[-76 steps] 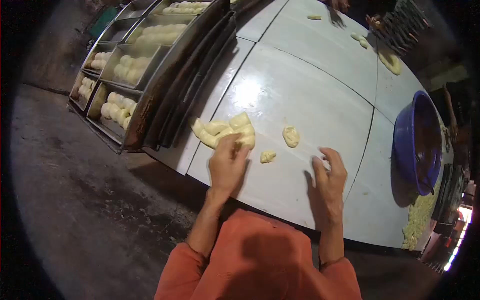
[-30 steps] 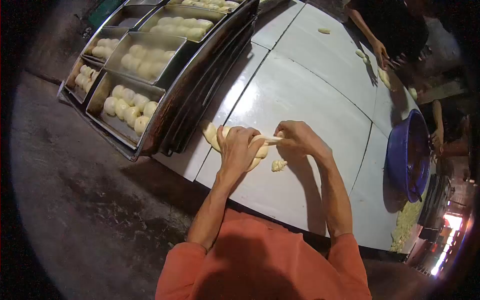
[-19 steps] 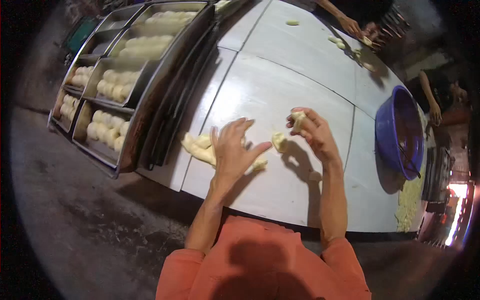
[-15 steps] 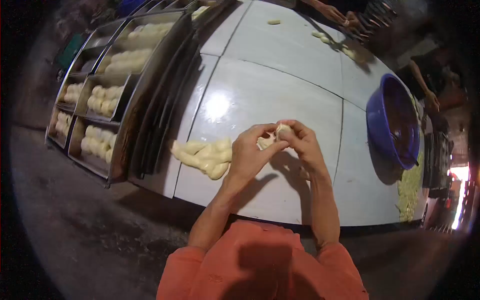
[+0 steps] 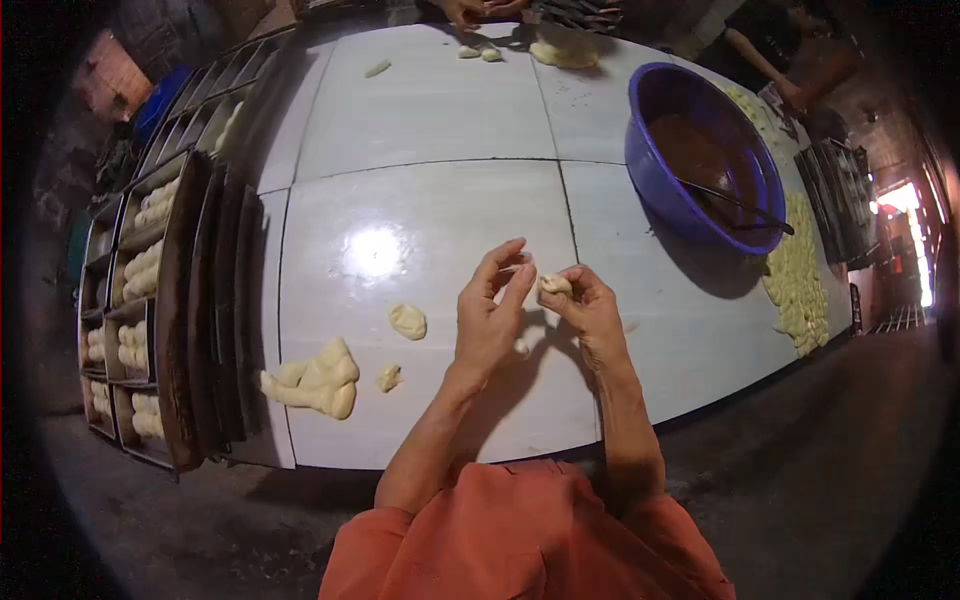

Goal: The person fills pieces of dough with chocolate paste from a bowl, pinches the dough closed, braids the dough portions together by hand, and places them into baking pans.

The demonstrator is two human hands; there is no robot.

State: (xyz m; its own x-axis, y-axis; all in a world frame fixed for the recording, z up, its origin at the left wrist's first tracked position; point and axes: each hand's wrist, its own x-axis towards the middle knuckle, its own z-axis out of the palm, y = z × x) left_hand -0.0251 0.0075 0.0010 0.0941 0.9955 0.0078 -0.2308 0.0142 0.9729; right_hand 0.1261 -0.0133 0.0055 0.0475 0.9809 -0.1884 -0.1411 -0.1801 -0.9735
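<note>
A small folded piece of dough is pinched between the thumb and fingers of my right hand, above the table. Just to its left, my left hand has its fingers apart with nothing seen in them. A tiny bit of dough shows below, between the hands. On the tabletop left of my left hand lie a flat round of dough, a little dough scrap and a larger uneven lump of dough.
Metal trays with rows of dough pieces stand along the left. A purple basin with brown contents and a dark stick stands at right, by a greenish spread. Other people's hands work at the far edge.
My hands have moved apart; before, they were together at the dough. The flat round and the scrap now show left of my left hand. The view has shifted, bringing the basin closer.
</note>
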